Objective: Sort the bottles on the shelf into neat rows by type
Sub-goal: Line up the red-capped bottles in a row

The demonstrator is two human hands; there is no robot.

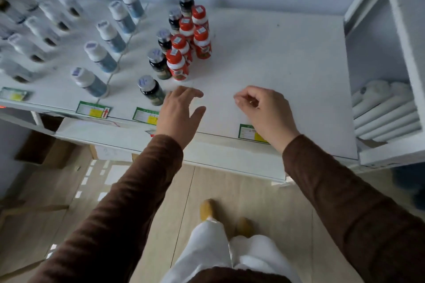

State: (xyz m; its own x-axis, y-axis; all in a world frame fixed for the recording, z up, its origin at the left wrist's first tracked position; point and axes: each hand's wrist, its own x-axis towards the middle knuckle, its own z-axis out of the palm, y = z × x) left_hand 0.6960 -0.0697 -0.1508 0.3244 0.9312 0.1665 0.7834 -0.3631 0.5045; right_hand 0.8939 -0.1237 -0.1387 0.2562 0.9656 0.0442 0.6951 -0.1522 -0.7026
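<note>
On the white shelf [276, 64] stand several red-capped bottles [181, 53] in a tight cluster. Beside them runs a row of dark bottles with silver caps [158, 62], the nearest one [150, 91] at the front. Further left is a row of white-capped blue bottles [108, 34], and more white bottles [43, 27] at far left. My left hand [178, 112] hovers with relaxed fingers just right of the nearest dark bottle, holding nothing. My right hand [262, 108] is over bare shelf with loosely curled fingers, empty.
Green-and-yellow price tags [94, 110] line the shelf's front edge. A neighbouring white shelf unit [391, 76] at right holds white rolled items [381, 108]. Cardboard boxes [46, 149] sit below on the left. The wooden floor and my feet show beneath.
</note>
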